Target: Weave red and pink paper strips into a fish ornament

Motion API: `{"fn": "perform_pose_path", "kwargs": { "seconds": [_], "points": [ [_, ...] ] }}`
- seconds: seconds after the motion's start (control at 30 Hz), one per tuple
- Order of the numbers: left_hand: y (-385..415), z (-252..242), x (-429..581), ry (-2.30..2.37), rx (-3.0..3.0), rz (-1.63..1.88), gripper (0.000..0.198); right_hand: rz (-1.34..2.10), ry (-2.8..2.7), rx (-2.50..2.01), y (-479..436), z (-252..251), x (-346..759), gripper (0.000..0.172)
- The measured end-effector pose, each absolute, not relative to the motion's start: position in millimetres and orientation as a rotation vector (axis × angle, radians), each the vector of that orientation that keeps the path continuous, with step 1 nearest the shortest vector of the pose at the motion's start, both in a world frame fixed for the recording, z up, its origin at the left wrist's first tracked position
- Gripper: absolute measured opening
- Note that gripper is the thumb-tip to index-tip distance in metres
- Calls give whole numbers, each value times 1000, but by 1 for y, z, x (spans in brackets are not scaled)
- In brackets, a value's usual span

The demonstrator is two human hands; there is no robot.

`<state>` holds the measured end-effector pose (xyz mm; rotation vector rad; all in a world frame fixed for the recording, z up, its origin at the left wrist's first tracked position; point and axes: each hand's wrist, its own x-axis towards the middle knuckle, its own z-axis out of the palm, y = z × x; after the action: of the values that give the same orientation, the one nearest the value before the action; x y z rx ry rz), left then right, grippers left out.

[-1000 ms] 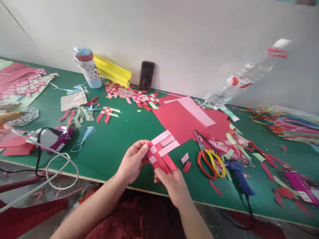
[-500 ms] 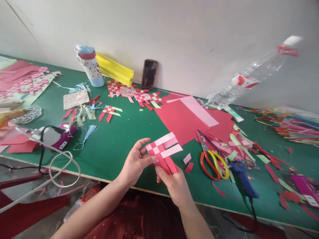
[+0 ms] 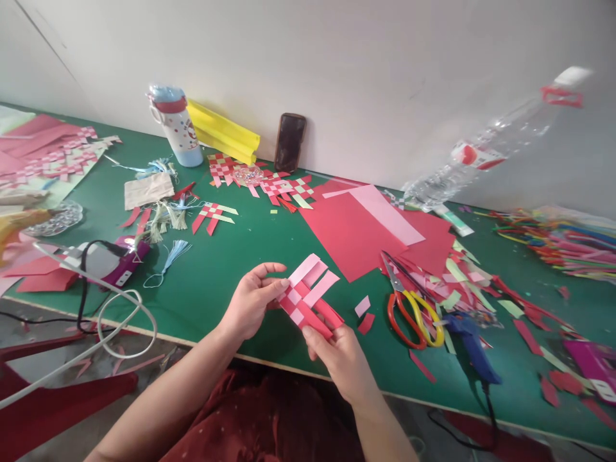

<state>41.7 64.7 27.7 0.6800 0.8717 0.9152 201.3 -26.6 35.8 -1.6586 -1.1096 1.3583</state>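
Between my hands, above the table's front edge, is a woven paper piece [image 3: 297, 299] of red and pink strips in a checker pattern. Loose strip ends stick out at its upper right and lower right. My left hand [image 3: 254, 299] pinches the upper left edge between thumb and fingers. With thumb on top, my right hand [image 3: 337, 359] grips the red strip ends at the lower right; its other fingers are partly hidden beneath. Two small paper scraps [image 3: 364, 308] lie just right of the piece. Scissors [image 3: 414, 317] with red and yellow handles rest farther right.
A blue glue gun [image 3: 474, 350] lies right of the scissors, its cord over the edge. Red paper sheets [image 3: 351, 231] lie behind my hands. A plastic bottle [image 3: 486, 147] leans on the wall near a phone [image 3: 290, 142]. White cables [image 3: 128, 327] hang at left.
My left hand has shifted its grip from the lower left of the woven piece to its upper left edge. The piece has turned slightly. My right hand keeps its hold.
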Motion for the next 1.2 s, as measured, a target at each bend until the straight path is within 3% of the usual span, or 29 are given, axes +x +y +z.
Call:
{"fn": "perform_pose_path", "kwargs": {
  "seconds": [0.27, 0.43, 0.67, 0.93, 1.2],
  "points": [
    [60, 32, 39, 757, 664, 822, 46, 1354, -1052, -1560, -26, 35, 202, 32],
    [51, 32, 39, 694, 733, 772, 68, 1356, -1021, -1536, -26, 32, 202, 31],
    [49, 32, 38, 755, 791, 821, 72, 1379, -930, -1548, -29, 29, 202, 41],
    [42, 30, 38, 865, 899, 872, 101, 1410, -941, -1564, -27, 29, 196, 45],
    [46, 25, 35, 880, 890, 883, 100, 1429, -972, -1604, -27, 34, 195, 46]
  ]
}}
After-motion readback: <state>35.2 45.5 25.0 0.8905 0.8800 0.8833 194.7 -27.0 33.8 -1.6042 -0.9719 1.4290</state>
